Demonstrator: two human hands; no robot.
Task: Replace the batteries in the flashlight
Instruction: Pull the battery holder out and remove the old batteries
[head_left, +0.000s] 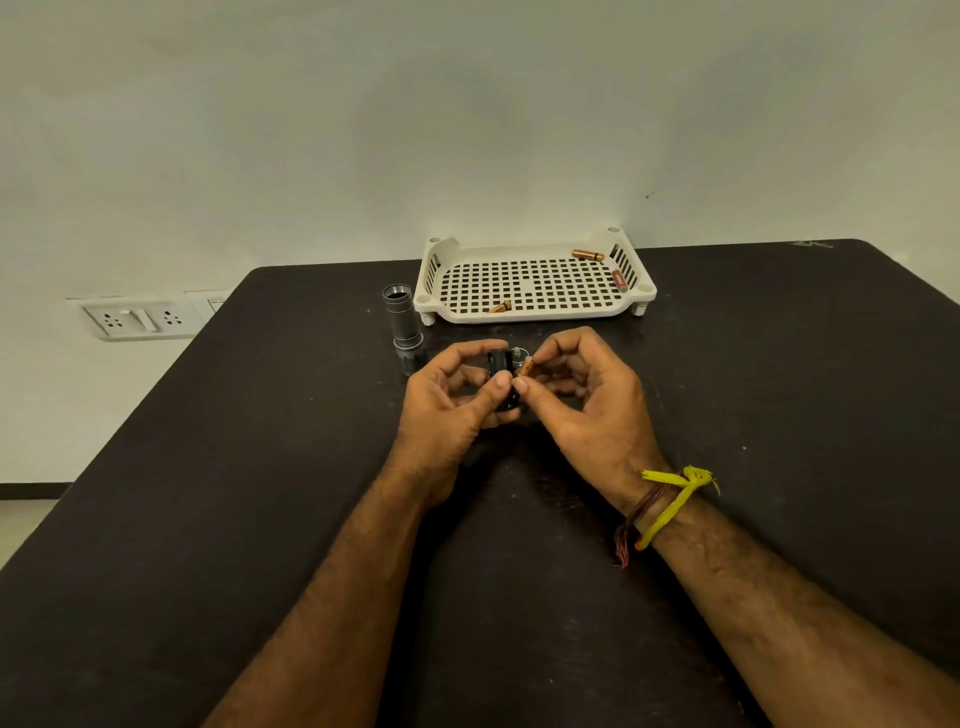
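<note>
While the left hand (447, 400) clamps the black plastic battery holder (501, 371) at table centre, the right hand (587, 400) pinches a small copper-coloured cylindrical battery (524, 368) against it. Grey metal flashlight body (402, 327) stands at ten o'clock. Judged light, rigid, slippery; grip mid-barrel.

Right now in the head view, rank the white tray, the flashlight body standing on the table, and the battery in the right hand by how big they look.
1. White tray
2. Flashlight body
3. Battery, mostly hidden by the right hand, so its full size is unsure.
</note>
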